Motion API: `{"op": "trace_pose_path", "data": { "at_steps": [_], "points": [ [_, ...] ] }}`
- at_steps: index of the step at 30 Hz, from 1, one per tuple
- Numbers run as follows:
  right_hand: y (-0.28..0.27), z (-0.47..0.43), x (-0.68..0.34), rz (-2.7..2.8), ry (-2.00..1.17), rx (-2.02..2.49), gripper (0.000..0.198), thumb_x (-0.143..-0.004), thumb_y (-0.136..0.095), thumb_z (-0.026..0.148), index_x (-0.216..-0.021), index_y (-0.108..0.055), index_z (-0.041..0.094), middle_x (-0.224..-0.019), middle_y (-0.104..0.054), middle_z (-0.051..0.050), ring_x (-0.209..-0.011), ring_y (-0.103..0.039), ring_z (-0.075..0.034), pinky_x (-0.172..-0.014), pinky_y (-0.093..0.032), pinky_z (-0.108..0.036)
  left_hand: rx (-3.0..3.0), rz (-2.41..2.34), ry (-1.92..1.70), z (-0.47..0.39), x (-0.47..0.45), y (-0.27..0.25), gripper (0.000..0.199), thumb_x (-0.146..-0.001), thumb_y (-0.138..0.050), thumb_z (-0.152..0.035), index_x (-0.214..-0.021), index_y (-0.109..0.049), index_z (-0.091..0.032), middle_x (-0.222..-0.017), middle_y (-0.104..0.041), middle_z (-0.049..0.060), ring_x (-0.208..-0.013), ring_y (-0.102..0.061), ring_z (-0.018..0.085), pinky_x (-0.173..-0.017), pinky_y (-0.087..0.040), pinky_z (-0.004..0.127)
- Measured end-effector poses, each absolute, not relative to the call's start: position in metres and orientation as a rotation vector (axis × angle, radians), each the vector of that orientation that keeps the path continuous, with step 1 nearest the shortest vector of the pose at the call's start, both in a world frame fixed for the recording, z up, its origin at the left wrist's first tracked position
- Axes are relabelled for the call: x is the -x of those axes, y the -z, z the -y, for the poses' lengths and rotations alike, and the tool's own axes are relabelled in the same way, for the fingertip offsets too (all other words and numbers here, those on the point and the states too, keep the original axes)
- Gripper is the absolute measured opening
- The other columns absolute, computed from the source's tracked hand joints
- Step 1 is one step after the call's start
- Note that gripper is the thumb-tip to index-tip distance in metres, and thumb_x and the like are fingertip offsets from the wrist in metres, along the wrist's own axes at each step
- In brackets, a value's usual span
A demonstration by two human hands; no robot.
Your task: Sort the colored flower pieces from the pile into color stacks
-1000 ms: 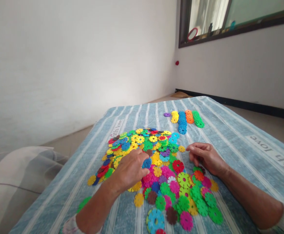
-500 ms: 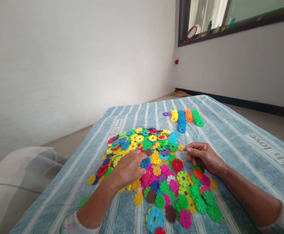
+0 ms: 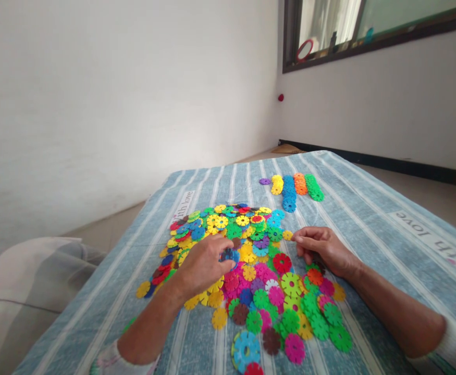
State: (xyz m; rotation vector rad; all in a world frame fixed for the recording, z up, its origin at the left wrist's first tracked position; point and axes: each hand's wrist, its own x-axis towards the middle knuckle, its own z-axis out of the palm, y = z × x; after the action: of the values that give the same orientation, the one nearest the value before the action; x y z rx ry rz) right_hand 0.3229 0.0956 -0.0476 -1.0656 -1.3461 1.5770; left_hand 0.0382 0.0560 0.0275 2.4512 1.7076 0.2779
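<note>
A spread-out heap of colourful notched plastic discs (image 3: 247, 253) lies on the striped cloth. Over its left middle, my left hand (image 3: 206, 263) curls round a blue notched disc (image 3: 233, 256), thumb and forefinger at opposite edges; its other fingers are mostly hidden. At the heap's right edge, my right hand (image 3: 325, 250) pinches a small yellow notched disc (image 3: 287, 235) between thumb and forefinger. Its remaining fingers are bent under, beside green and orange discs.
Farther back, overlapping discs form short rows: yellow (image 3: 276, 185), blue (image 3: 289, 194), orange (image 3: 300, 184) and green (image 3: 314, 187). A single purple disc (image 3: 265, 182) lies left of them. Pale fabric (image 3: 28, 291) sits beyond the left edge. Walls and a window (image 3: 329, 31) stand behind.
My left thumb and fingers have shifted around the blue disc, showing more of it between them. My right hand keeps its pinch on the yellow disc. The view has shifted slightly.
</note>
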Motion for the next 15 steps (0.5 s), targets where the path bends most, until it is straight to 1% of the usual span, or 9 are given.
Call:
{"op": "trace_pose_path", "data": {
  "at_steps": [4,6,9,15],
  "points": [
    [0.0484,-0.0964,-0.3231,1.353,-1.575,1.062,0.027,-0.074,-0.066,0.042,-0.077,-0.065,0.016,-0.056,-0.062,0.001,-0.037,-0.045,-0.005,-0.032,-0.025,-0.017,-2.49,-1.711,-0.206,-0.0538,-0.0432,-0.0204,0.023,-0.072,-0.058,-0.02,-0.094,-0.065,-0.018,-0.092,-0.064,0.006,-0.092,-0.059,0.022,-0.081,-0.045,0.032],
    [0.0478,-0.0961,-0.3231,1.357,-1.576,1.062,0.027,-0.074,-0.067,0.042,-0.077,-0.065,0.016,-0.057,-0.063,0.001,-0.037,-0.046,-0.005,-0.032,-0.026,-0.017,-2.503,-1.719,-0.137,-0.0526,-0.0443,-0.0182,0.023,-0.071,-0.057,-0.019,-0.093,-0.065,-0.018,-0.094,-0.063,0.006,-0.093,-0.058,0.023,-0.081,-0.045,0.033],
    [0.0469,-0.0954,-0.3229,1.357,-1.581,1.052,0.027,-0.074,-0.067,0.042,-0.077,-0.065,0.016,-0.056,-0.062,0.001,-0.037,-0.046,-0.006,-0.033,-0.027,-0.017,-2.52,-1.707,-0.108,-0.0516,-0.0448,-0.0172,0.023,-0.07,-0.057,-0.017,-0.093,-0.064,-0.018,-0.094,-0.062,0.006,-0.092,-0.058,0.023,-0.078,-0.045,0.033],
    [0.0466,-0.0948,-0.3226,1.368,-1.572,1.054,0.027,-0.074,-0.067,0.042,-0.075,-0.065,0.016,-0.055,-0.062,0.002,-0.037,-0.045,-0.006,-0.034,-0.028,-0.017,-2.538,-1.679,-0.167,-0.0539,-0.0436,-0.0164,0.022,-0.067,-0.055,-0.014,-0.086,-0.065,-0.019,-0.086,-0.063,0.005,-0.086,-0.059,0.022,-0.075,-0.045,0.032]
  ]
}}
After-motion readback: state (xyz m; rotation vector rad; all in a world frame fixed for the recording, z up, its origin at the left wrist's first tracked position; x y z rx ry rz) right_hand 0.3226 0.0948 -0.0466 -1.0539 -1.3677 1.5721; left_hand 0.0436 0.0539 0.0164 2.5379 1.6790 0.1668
